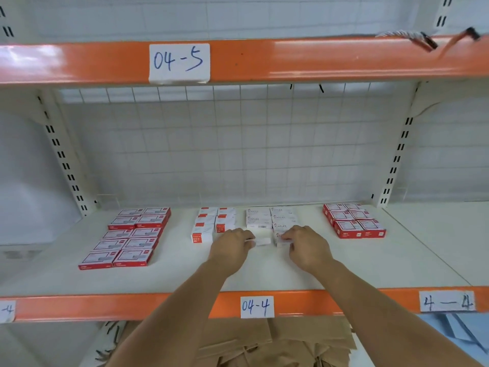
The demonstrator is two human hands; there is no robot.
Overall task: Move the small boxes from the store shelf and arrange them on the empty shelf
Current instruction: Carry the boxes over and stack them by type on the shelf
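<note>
Head view: white shelf [291, 271], wire-grid back; left hand [230, 248] and right hand [307, 246] each pinch a small box.

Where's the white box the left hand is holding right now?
The white box sits mid-shelf on 04-4, at the front of the white Staples boxes, between left hand and right hand.

Bare forearms (sleeveless), unadorned hands [230, 247]

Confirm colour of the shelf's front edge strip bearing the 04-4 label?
Orange front edge strip, clearest in the head view.
</note>
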